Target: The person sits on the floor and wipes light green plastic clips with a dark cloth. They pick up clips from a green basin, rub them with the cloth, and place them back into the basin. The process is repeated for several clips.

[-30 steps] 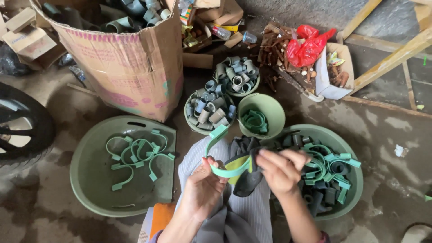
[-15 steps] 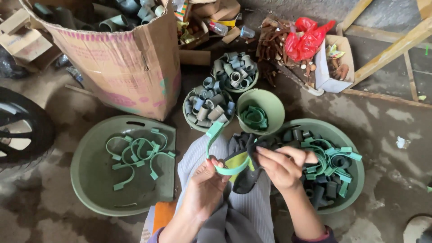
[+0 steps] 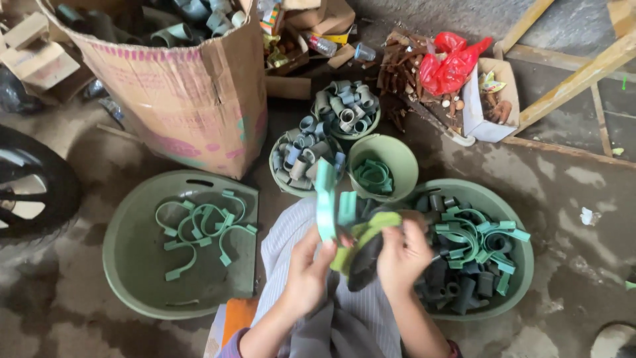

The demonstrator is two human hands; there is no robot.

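My left hand [image 3: 307,273] grips a green plastic pipe clamp [image 3: 326,202], now stood on edge with its two ends pointing up. My right hand [image 3: 403,255] holds a dark and yellow-green cloth [image 3: 366,246] against the clamp's lower part. Both hands are over my lap, which is covered by striped grey fabric [image 3: 285,229]. A green basin [image 3: 136,252] at my left holds several similar clamps [image 3: 202,225]. Another green basin [image 3: 523,265] at my right holds clamps mixed with dark pipe pieces [image 3: 464,285].
Ahead stand two bowls of grey pipe fittings [image 3: 306,159] [image 3: 348,109] and a small green bowl [image 3: 396,154] with clamps. A large cardboard box [image 3: 185,93] of fittings is at the far left, a tyre [image 3: 33,192] at the left edge, a red bag [image 3: 450,66] and wooden beams [image 3: 576,79] at the right.
My left hand has turned the clamp from lying open and curved to standing on edge. My right hand has bunched the cloth closer around it.
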